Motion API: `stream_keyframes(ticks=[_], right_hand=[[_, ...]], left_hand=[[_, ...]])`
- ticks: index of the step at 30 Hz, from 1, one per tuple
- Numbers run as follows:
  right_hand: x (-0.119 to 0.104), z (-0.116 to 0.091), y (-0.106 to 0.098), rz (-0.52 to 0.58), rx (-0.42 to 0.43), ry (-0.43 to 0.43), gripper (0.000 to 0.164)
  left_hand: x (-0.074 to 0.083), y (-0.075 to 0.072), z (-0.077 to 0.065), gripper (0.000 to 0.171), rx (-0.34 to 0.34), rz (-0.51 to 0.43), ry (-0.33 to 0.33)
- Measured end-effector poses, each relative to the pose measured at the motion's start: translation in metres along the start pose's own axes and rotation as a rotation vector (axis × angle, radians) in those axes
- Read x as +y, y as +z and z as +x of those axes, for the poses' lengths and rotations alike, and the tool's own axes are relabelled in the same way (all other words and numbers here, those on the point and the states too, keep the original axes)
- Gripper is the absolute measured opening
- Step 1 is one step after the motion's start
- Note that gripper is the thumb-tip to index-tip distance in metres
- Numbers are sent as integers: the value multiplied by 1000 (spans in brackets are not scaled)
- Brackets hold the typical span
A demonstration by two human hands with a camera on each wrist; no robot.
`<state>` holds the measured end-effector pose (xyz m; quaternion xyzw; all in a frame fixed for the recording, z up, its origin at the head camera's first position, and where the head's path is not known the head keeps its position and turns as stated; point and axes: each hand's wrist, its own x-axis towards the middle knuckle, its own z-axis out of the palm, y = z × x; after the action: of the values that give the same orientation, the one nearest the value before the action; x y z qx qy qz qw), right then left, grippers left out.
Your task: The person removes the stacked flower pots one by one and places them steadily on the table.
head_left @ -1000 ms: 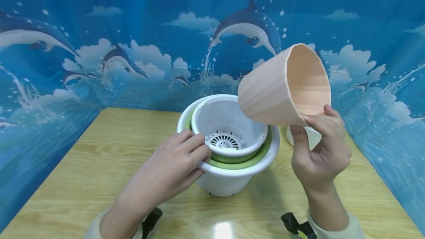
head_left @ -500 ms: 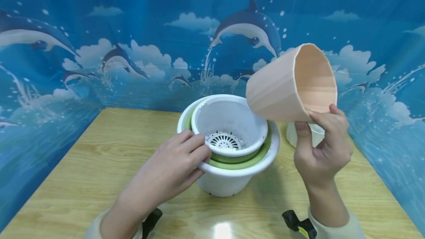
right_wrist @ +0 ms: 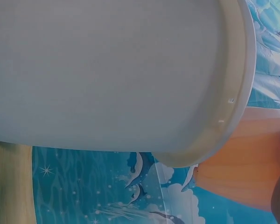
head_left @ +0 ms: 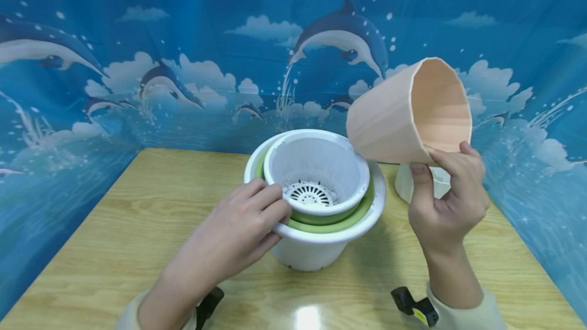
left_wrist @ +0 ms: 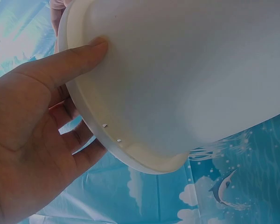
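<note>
A large white pot (head_left: pixel 310 254) stands upright on the table with a green pot (head_left: pixel 337 227) nested in it. Inside that sits a smaller white pot (head_left: pixel 316 154) with a slotted bottom. My left hand (head_left: pixel 240 220) grips the large pot's rim at its near left; in the left wrist view the thumb (left_wrist: pixel 79 60) lies on the outer wall with fingers over the rim. My right hand (head_left: pixel 447 200) pinches the rim of a peach faceted pot (head_left: pixel 390 116), held tilted in the air right of the nest, mouth to the right. The right wrist view shows this pot (right_wrist: pixel 247 163) beyond the white wall.
A small white container (head_left: pixel 403 185) stands on the table at the right, partly hidden behind my right hand. The wooden table (head_left: pixel 151 208) meets a blue dolphin-print backdrop (head_left: pixel 206 39) at the back and both sides.
My right hand has carried the peach pot a little to the right, away from the nested pots. The left hand has stayed on the large pot's rim.
</note>
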<state>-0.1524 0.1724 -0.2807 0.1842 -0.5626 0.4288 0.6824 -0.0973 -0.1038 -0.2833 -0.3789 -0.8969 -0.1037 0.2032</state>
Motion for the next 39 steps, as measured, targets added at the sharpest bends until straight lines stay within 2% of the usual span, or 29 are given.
stream_keyframes(ticks=[19, 39], right_hand=[[12, -2, -2, -16, -35, -5, 36], [20, -6, -2, -68, -66, -6, 37]], left_hand=[[1, -1, 0, 21, -22, 4, -17], [0, 0, 0, 22, 3, 14, 1]])
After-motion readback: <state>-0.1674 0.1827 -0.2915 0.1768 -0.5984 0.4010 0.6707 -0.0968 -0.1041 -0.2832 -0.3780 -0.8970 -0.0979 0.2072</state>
